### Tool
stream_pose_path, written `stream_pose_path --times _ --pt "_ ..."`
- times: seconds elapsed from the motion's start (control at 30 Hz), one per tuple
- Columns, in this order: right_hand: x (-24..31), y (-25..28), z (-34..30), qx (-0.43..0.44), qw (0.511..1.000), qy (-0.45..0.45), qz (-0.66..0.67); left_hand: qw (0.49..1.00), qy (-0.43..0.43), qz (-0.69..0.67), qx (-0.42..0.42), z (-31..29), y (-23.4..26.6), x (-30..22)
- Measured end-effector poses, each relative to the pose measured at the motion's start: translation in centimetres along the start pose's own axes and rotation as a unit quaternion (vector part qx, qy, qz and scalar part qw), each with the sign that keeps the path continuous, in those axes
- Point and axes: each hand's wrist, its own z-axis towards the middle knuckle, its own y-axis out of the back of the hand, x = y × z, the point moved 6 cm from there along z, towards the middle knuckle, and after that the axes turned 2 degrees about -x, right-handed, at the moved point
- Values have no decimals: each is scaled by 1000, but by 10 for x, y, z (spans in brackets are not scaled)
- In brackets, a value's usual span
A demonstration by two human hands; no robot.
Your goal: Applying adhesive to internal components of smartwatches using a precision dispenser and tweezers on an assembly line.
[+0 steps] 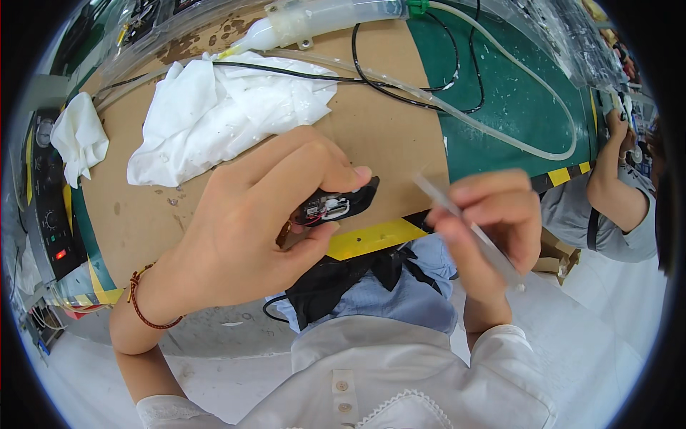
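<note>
Between the thumb and fingers of my left hand [268,200] is a small black plastic housing [363,201], tilted so that its inside shows. A white part and thin red wires lie in it. My right hand [493,222], blurred by motion, grips a thin, pale, pen-like tool [480,239]. The tool's narrow tip points up and left toward the housing, with a gap between them. Beyond my left hand lies a crumpled white cloth [221,107] on the brown cardboard sheet [400,136].
A clear dispensing syringe [321,25] with a green fitting lies at the back, joined to a pale hose [543,154]. Black cable [357,53] loops nearby. At left are a smaller cloth [80,136] and a control box [53,222]. Another person [607,193] works at far right.
</note>
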Motion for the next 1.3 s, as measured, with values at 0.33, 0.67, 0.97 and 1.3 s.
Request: stream_pose_path --times 0.33,0.67,0.97,1.3 --pt "8 -50 -5 74 994 69 -31 1000 -20 -5 -4 2 0 -1" --pt "8 -62 -2 108 991 39 -65 999 -39 -2 -2 1 -1 -1" --pt "3 -63 -4 101 994 17 -34 1000 -29 -5 -3 3 -2 0" --pt "-4 -61 -1 104 994 -41 12 999 -43 7 -11 3 -2 -1"
